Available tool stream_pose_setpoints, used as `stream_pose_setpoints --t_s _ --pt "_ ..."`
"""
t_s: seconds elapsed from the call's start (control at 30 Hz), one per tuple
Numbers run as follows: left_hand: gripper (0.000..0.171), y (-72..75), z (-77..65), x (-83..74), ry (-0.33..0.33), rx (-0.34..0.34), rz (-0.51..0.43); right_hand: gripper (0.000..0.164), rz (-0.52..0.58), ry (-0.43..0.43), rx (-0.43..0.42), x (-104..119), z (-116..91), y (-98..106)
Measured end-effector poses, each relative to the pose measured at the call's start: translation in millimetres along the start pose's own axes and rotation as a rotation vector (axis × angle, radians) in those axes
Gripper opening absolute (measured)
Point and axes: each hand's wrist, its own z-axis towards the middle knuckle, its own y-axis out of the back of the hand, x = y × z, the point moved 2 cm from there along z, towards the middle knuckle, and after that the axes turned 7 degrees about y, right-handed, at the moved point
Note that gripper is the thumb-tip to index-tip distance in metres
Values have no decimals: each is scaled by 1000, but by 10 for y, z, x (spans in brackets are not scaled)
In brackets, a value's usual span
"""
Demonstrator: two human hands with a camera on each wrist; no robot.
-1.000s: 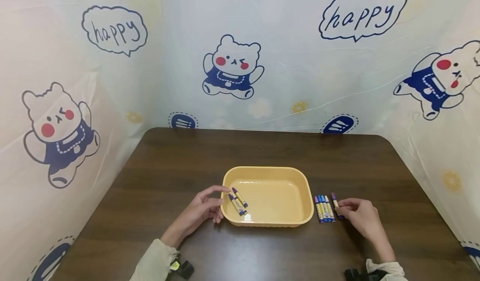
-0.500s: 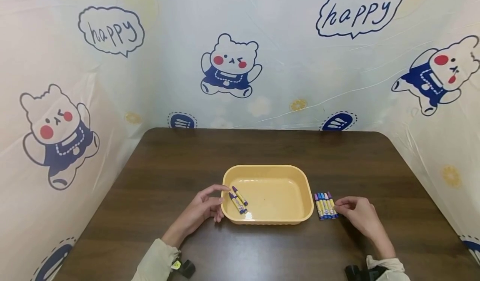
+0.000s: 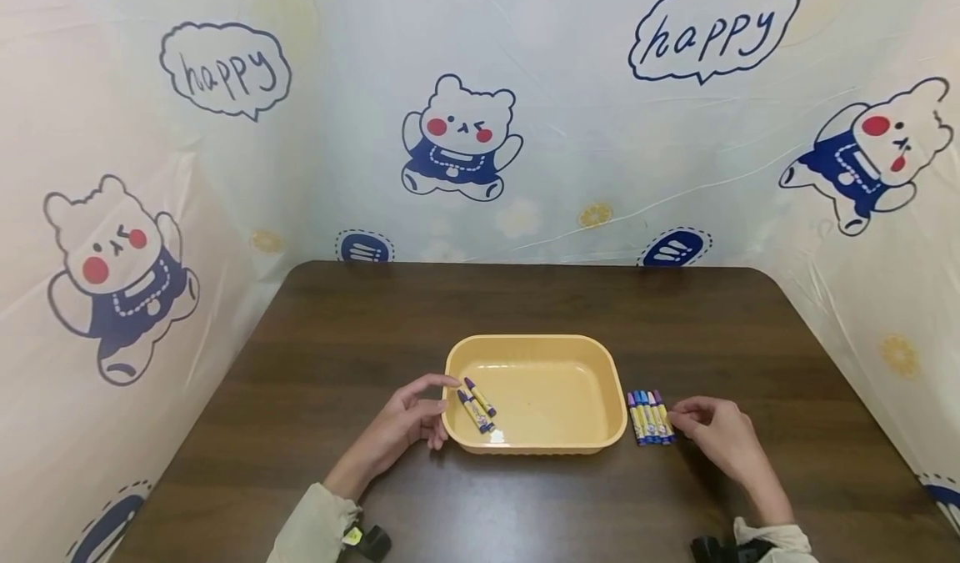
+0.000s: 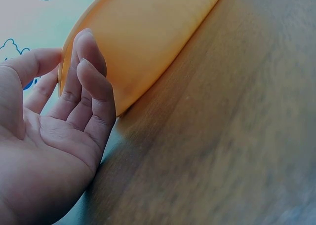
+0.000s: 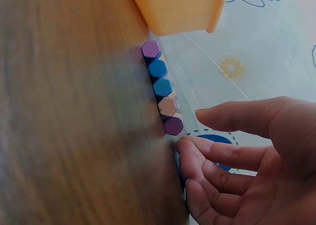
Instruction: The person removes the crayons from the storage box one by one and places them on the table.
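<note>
My left hand [image 3: 401,425] is at the left rim of a yellow plastic basin [image 3: 536,444], a finger over the edge and the thumb against the outside. In the left wrist view the other fingers bend beside the basin's outer wall. Two purple-tipped crayons [image 3: 476,404] lie inside, near that hand. Right of the basin, several crayons [image 3: 649,419] lie side by side in a row, their hexagonal ends level in the right wrist view. My right hand [image 3: 723,438] rests beside the row, thumb and fingers apart, a fingertip by the end purple crayon [image 5: 173,126].
Everything stands on a dark brown wooden table [image 3: 375,313]. A pale curtain [image 3: 570,163] printed with bears and "happy" bubbles hangs round its back and sides. Dark wrist devices [image 3: 375,544] sit at both sleeves.
The right hand has slid the separate purple crayon left against the row, and its fingers now lie loose beside it. The left hand and the basin stay in place.
</note>
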Motion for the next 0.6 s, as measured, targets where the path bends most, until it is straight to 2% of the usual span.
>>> stream_pose_setpoints --t_s 0.37,0.47,0.6 --pt "45 27 9 2 1 -2 -1 36 81 -21 -9 11 -6 31" --pt "43 19 4 16 6 4 -5 38 117 -12 -59 49 -45 49" --pt "41 8 -6 17 1 0 -5 32 142 87 -174 229 -61 58"
